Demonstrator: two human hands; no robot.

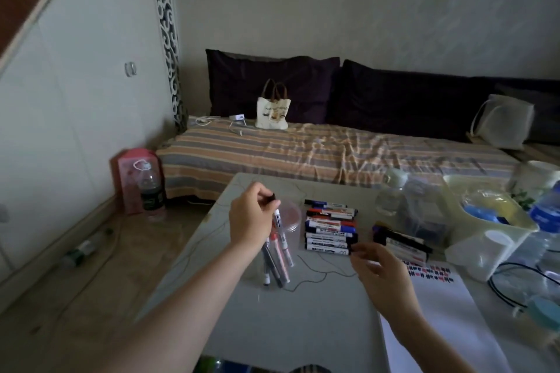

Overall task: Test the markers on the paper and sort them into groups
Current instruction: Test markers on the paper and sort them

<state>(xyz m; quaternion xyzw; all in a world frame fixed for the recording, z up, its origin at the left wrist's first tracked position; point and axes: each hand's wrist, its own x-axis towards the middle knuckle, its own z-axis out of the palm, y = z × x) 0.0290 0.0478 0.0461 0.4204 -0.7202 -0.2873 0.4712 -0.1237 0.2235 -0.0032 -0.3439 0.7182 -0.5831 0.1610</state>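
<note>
Sofa behind, pale table (303, 327) in front: sorting markers.

Head view: left hand (250, 221) pinches a pen (277, 215) by its top, more pens (277, 257) below its fingers. Right hand (383, 275), fingers loosely curled, nothing clearly held, reaches the marker row (330, 228); paper (439, 306) lies under its wrist, another pile (400, 241) beyond the fingertips. Risk, I judge: a careless nudge could roll markers and mix the groups.

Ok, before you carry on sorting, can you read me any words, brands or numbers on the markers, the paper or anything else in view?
Nothing can be read for certain.
Markers in the row: white labels with print, too blurred.
Tote bag on the bed: a line of print over a picture, too blurred.
Paper: red and dark test strokes only, no words.
Bottle on the floor: dark label, too small.
</note>
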